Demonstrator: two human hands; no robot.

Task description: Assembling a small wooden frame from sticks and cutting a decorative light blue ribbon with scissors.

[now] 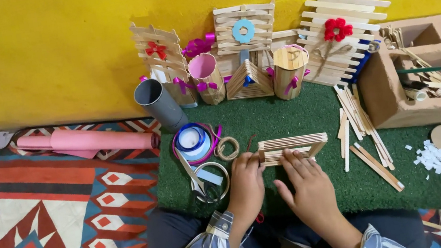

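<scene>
A square frame of stacked wooden craft sticks lies on the green turf mat in front of me. My left hand rests at the frame's left end, fingers touching its corner. My right hand lies flat with fingertips on the frame's near edge. Both hands steady the frame; neither lifts it. Loose craft sticks lie scattered just right of the frame.
Ribbon rolls, a twine coil and scissors sit left of the frame. Finished stick crafts, cups and a grey tube line the yellow wall. A brown hollow block stands right. A pink paper roll lies on the patterned rug.
</scene>
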